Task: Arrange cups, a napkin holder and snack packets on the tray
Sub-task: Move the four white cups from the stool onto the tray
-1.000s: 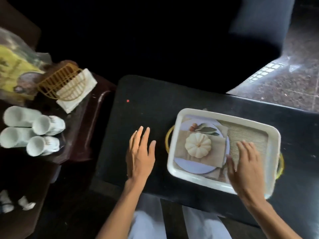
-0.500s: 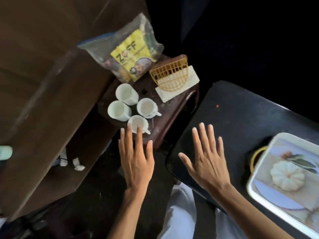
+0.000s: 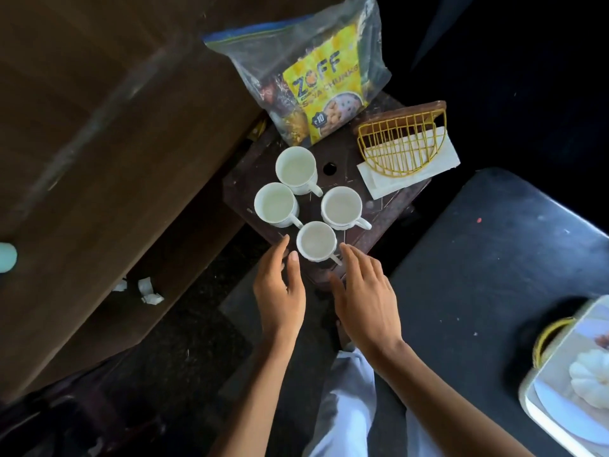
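With open, empty left hand and right hand flanking nearest cup: grip body and handle, lift straight, avoiding neighbouring cups.

Dim room, light weak and patchy. Large brown wooden furniture fills left side, plank faces worn, lower ledge in shadow. Small dark reddish-brown side table at centre, top scratched, round hole in it. Black table at right, surface dusty, few pale specks, one red dot. Dark speckled floor below. Crumpled white paper scraps near foot of wooden furniture. Pale green object at left edge, cut off. Upper right corner near black, nothing discernible.
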A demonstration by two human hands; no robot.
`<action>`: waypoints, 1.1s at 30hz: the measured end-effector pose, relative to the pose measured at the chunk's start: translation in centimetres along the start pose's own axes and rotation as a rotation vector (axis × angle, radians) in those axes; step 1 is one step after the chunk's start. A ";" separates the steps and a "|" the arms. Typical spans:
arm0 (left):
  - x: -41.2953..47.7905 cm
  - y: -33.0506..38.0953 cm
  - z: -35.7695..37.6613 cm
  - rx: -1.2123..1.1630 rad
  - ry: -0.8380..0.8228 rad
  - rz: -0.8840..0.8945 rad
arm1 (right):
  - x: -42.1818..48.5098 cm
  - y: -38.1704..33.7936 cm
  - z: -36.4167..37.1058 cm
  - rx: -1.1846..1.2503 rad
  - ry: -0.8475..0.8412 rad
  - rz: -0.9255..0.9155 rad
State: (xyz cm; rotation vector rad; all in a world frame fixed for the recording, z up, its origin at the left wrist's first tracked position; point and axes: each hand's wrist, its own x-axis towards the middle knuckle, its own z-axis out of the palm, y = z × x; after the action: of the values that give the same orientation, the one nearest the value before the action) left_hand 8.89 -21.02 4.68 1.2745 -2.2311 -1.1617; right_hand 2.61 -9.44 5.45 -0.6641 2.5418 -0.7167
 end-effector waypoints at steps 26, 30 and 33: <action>-9.5 5.9 4.3 -0.500 -0.425 -0.343 | -9.5 10.7 -4.7 0.542 0.226 0.247; -14.4 7.7 8.9 -0.399 -0.517 -0.314 | -14.3 15.5 -7.5 0.534 0.262 0.345; -18.0 9.3 12.1 -0.362 -0.601 -0.315 | -17.5 19.0 -9.2 0.510 0.339 0.428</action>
State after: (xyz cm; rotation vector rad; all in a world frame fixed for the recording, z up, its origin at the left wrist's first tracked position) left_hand 6.14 2.36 6.50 1.2649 -2.0656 -2.1962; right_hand 5.74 17.79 6.33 0.1809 2.4925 -1.3262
